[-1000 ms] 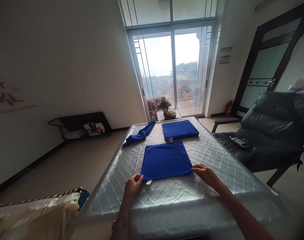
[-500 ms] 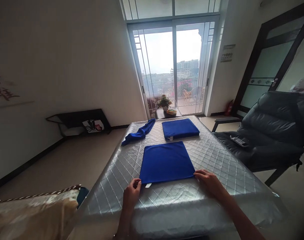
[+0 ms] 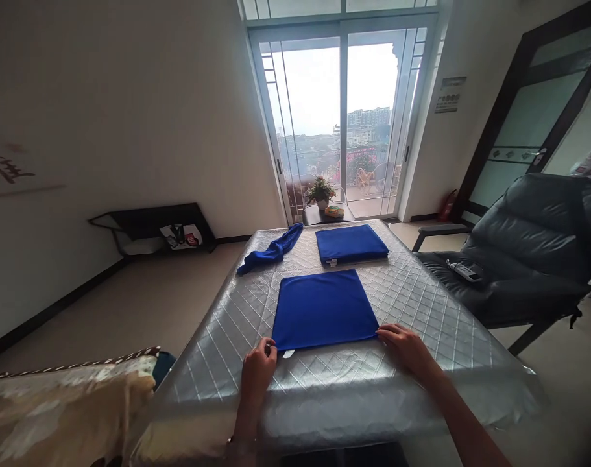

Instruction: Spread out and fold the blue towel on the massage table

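On the quilted silver table cover (image 3: 436, 324), near its front edge, the folded blue cloth (image 3: 324, 310) lay flat and square. An uneven tug at one corner could have skewed the fold on that slick surface. Your left hand (image 3: 257, 371) pinched its near-left corner. Your right hand (image 3: 406, 347) touched the near-right corner, its grasp unclear.

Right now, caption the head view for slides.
Left hand and right hand touch near corners of a flat square blue cloth on a silver quilted table; folded blue cloth and twisted blue cloth beyond.
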Motion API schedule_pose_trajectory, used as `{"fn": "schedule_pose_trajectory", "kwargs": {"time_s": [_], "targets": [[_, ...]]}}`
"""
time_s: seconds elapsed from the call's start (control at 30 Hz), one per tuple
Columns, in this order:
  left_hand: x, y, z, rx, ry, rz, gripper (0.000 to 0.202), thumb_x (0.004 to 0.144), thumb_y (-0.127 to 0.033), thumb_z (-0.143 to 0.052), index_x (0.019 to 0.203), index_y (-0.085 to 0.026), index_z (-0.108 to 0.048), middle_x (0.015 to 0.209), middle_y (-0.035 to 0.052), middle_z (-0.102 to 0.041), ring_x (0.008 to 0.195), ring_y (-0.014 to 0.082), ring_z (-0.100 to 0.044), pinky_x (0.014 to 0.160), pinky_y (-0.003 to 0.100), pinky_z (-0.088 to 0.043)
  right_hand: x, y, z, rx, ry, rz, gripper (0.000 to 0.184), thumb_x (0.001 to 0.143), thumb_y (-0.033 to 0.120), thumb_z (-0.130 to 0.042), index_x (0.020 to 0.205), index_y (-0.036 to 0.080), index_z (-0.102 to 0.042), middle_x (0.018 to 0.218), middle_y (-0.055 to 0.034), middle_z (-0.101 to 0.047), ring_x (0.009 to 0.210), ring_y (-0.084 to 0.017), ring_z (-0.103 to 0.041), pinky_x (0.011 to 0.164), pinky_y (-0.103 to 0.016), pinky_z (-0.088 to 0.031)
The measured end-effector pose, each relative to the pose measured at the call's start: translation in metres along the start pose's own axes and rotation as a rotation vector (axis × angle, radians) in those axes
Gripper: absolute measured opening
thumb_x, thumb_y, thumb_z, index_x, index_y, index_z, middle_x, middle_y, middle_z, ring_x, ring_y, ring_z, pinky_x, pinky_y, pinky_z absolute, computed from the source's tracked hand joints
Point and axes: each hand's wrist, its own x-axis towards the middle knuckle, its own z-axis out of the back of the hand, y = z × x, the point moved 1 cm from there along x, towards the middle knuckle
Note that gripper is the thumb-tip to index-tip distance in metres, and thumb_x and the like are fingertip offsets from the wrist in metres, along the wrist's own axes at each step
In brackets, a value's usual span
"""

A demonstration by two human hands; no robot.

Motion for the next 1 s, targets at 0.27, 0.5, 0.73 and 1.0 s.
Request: {"fn": "schedule_pose_trajectory", "kwargs": {"time_s": [0.27, 0.5, 0.73, 1.0], "targets": [[-0.002, -0.003, -0.005, 0.242, -0.002, -0.060, 0.018, 0.096, -0.022, -0.047, 0.098, -0.023, -0.065, 0.084, 0.0040, -0.076, 0.088, 0.0218, -0.071, 0.084, 0.030, -0.041, 0.016, 0.022, 0.007, -0.169, 0.117, -0.126, 0.043, 0.106, 0.038, -0.040, 0.093, 0.026, -0.080, 0.104, -0.0057, -0.078, 0.097, -0.023, -0.071, 0.086, -0.037, -0.058], [-0.003, -0.002, -0.005, 0.286, 0.004, -0.077, 0.018, 0.096, -0.024, -0.046, 0.099, -0.024, -0.064, 0.086, 0.0035, -0.076, 0.092, 0.0224, -0.072, 0.087, 0.032, -0.041, 0.047, 0.043, -0.023, -0.203, 0.052, -0.240, 0.044, 0.106, 0.036, -0.038, 0.138, 0.018, -0.064, 0.141, -0.0112, -0.065, 0.131, -0.024, -0.058, 0.113, -0.039, -0.043], [-0.002, 0.000, -0.009, 0.280, 0.015, -0.091, 0.021, 0.097, -0.025, -0.044, 0.101, -0.023, -0.064, 0.087, 0.0048, -0.077, 0.091, 0.0227, -0.071, 0.088, 0.034, -0.040, 0.042, 0.034, -0.060, -0.172, 0.260, -0.372, 0.067, 0.106, 0.048, -0.025, 0.161, 0.009, -0.028, 0.169, -0.0097, -0.022, 0.157, -0.022, -0.015, 0.128, -0.043, -0.015], [-0.008, -0.005, -0.002, 0.307, -0.113, -0.128, 0.017, 0.093, -0.023, -0.048, 0.093, -0.023, -0.065, 0.089, 0.0052, -0.076, 0.093, 0.0241, -0.070, 0.084, 0.034, -0.043, 0.042, 0.035, -0.060, -0.181, 0.291, -0.400, 0.068, 0.106, 0.046, -0.021, 0.162, 0.009, -0.024, 0.170, -0.0079, -0.016, 0.158, -0.020, -0.010, 0.129, -0.042, -0.011]]}}
